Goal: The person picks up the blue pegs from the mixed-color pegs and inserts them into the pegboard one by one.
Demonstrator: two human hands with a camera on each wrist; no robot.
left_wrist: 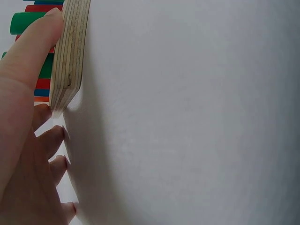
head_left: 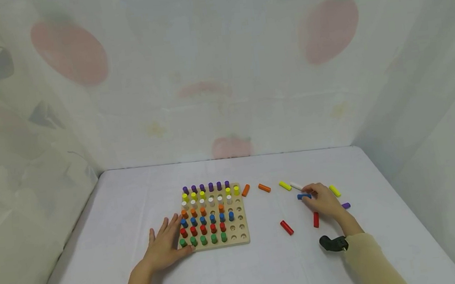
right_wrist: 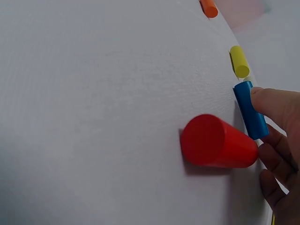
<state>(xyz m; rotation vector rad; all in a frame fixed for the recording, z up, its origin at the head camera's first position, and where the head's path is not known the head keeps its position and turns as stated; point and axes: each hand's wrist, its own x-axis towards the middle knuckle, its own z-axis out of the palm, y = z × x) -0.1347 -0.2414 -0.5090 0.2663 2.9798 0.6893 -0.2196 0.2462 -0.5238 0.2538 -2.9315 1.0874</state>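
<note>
One blue peg (head_left: 304, 196) lies flat, pointing left-right, in the right hand (head_left: 324, 200).

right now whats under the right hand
The right hand covers a blue peg, fingertips on it. A red peg pokes out below the palm. Anything else beneath the palm is hidden.

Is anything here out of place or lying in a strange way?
Yes. Several pegs lie loose on the table right of the board instead of standing in it, among them two red pegs, and some holes are empty. The right hand pinches a blue peg. Nothing looks damaged.
</note>
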